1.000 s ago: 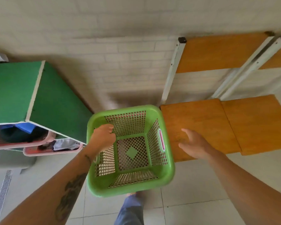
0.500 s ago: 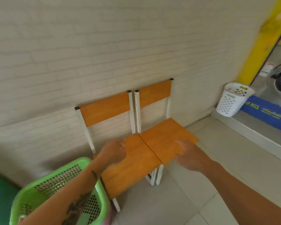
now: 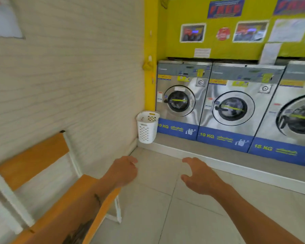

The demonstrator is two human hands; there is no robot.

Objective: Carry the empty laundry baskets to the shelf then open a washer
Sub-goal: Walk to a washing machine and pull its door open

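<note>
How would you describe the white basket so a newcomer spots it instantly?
Find the row of steel washers under the yellow wall. Follow it to the leftmost washer, in the corner by the pale brick wall. The white basket stands just left of that washer: tall, perforated, a yellow tab at its rim, the only basket in view.

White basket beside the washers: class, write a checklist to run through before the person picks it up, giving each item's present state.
1. Left hand holds nothing: ok.
2. Right hand holds nothing: ok.
3. White basket stands upright: ok.
4. White basket is empty: cannot tell.
5. Floor between the hands and the white basket is bare: ok.
</note>
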